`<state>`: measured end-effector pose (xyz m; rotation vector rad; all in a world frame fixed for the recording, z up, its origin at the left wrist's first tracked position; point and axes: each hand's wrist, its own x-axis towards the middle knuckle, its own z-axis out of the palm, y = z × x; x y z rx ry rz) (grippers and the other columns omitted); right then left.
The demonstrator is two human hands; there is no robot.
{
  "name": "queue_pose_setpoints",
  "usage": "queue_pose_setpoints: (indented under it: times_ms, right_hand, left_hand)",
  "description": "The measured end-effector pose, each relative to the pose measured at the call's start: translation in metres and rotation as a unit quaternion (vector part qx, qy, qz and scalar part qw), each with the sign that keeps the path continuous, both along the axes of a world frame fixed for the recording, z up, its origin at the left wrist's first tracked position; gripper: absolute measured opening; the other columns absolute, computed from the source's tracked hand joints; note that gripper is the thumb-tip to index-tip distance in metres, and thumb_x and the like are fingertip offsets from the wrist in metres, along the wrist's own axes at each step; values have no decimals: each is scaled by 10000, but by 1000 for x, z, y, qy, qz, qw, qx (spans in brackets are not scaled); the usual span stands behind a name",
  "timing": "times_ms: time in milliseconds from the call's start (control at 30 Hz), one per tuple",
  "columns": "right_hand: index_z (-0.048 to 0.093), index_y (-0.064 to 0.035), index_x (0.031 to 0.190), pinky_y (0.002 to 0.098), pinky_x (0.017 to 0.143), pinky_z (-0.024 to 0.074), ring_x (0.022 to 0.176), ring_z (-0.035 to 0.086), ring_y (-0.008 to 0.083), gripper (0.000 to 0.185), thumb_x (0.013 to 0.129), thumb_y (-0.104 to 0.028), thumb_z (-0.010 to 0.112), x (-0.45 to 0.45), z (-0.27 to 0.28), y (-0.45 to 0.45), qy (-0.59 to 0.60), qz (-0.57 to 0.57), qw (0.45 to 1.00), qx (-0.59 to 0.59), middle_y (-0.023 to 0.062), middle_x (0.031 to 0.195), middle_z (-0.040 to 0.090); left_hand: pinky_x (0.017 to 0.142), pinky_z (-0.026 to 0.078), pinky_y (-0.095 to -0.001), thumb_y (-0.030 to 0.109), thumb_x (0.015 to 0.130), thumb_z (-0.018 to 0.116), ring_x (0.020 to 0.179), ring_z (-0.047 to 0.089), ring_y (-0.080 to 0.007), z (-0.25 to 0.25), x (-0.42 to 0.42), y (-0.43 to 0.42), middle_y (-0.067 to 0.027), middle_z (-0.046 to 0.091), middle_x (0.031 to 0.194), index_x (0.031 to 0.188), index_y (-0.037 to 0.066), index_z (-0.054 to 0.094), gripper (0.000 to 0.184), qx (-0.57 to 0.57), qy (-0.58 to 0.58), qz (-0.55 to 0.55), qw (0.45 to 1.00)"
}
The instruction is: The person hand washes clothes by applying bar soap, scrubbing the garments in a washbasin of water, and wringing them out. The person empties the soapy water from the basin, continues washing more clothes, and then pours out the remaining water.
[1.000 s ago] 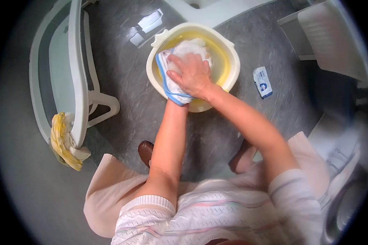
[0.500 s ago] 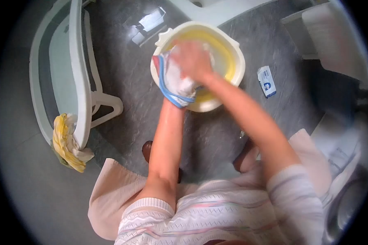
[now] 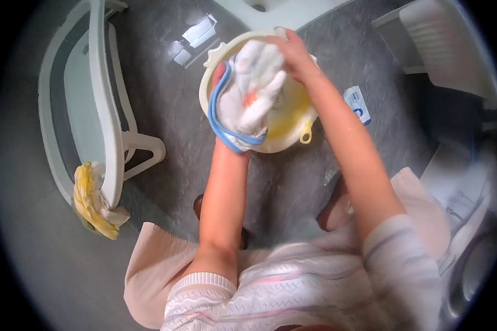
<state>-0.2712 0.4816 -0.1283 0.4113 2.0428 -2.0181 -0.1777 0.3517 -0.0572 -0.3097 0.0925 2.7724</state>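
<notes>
A wet white cloth [image 3: 254, 88] with blue edging and a reddish-orange patch is held over a cream basin [image 3: 204, 102] with a yellow inside. My left hand [image 3: 219, 73] is mostly under the cloth, with part of it showing beside the blue edge; its fingers are hidden. At the cloth's upper right, my right hand [image 3: 295, 52] is closed around the cloth's far end. A yellow loop handle [image 3: 306, 134] shows at the basin's near right rim.
On the left stands a white-framed tub [image 3: 111, 110] with a yellow and white cloth [image 3: 91, 201] over its rim. A blue and white packet [image 3: 357, 105] lies right of the basin. White pieces [image 3: 200, 31] lie on the floor beyond.
My right hand has moved from the middle of the cloth to its far right end and has taken hold there. The cloth is raised and bunched more, and the yellow loop handle has come into view.
</notes>
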Motion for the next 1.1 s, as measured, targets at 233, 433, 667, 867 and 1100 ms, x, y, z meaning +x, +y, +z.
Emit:
queue_pose_setpoints:
  times_ms: [233, 433, 667, 867, 1100]
  right_hand:
    - [460, -111, 1163, 356, 775, 500, 938, 569, 214, 364, 865, -302, 545, 22, -1, 19, -132, 2, 860, -493, 94, 1073, 549]
    - [456, -96, 1188, 383, 775, 479, 951, 558, 223, 417, 857, -337, 534, 63, 55, -32, 89, 143, 986, 4, 108, 1072, 551]
    - [446, -81, 1199, 349, 687, 495, 795, 610, 203, 476, 821, -337, 581, 30, 8, -35, -22, 197, 980, 29, 132, 911, 612]
    - [416, -85, 1186, 306, 674, 478, 869, 581, 224, 536, 786, -385, 607, 59, 24, -27, 138, 189, 957, 174, 177, 1038, 563]
    - [448, -1, 1185, 335, 789, 501, 934, 582, 227, 503, 754, -212, 598, 67, 27, 18, -126, 183, 921, -321, 137, 1053, 558]
  left_hand:
    - [938, 379, -415, 468, 893, 345, 1079, 484, -318, -1, -3, -2, -157, 479, 1212, 1235, 18, 420, 571, 2, 28, 36, 999]
    - [915, 408, -393, 472, 889, 360, 1009, 529, -280, -100, -6, -14, -140, 527, 1127, 1146, 45, 483, 514, 104, 87, 41, 990]
    - [811, 460, -319, 257, 914, 442, 922, 560, -187, -83, 1, 7, -75, 568, 1010, 1077, 47, 498, 272, -122, -17, 10, 992]
    - [620, 487, -283, 322, 859, 534, 691, 593, -179, -88, -9, 4, -51, 598, 803, 952, 31, 574, 309, -284, -112, 16, 952]
    - [618, 462, -258, 188, 740, 603, 703, 577, -134, -19, -19, -31, -71, 611, 837, 974, -27, 605, 318, -504, -11, -144, 851]
